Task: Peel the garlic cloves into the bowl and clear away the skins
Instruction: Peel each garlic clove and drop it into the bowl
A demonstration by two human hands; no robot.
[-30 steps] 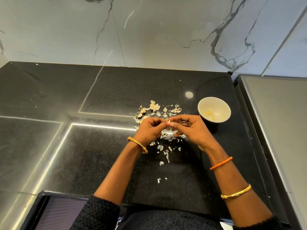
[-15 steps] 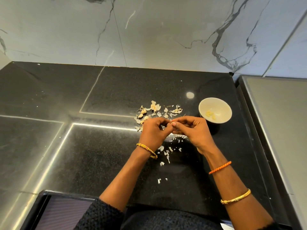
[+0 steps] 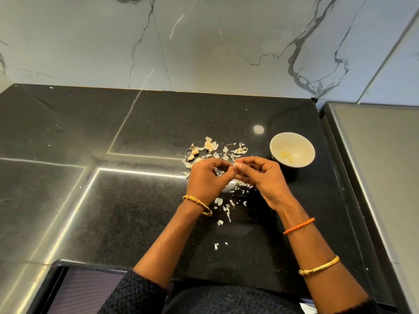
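Note:
My left hand (image 3: 207, 177) and my right hand (image 3: 260, 177) meet fingertip to fingertip above the black counter (image 3: 127, 200), pinching a small garlic clove (image 3: 235, 165) that is mostly hidden between them. Just behind the hands lies a scatter of papery skins (image 3: 235, 150) with a few unpeeled cloves (image 3: 194, 152) at its left end. More skin flakes (image 3: 226, 207) lie below the hands toward me. A small white bowl (image 3: 303, 143) stands to the right of my right hand, with a few peeled cloves (image 3: 286, 155) in its bottom.
A marble wall (image 3: 204, 41) backs the counter. A grey steel surface (image 3: 381, 166) adjoins the counter on the right, past the bowl. A dark-framed panel (image 3: 74, 288) sits at the counter's near left edge.
Both hands have lifted slightly and shifted back toward the skin pile, still working the clove between the fingertips. The bowl and skins have stayed put.

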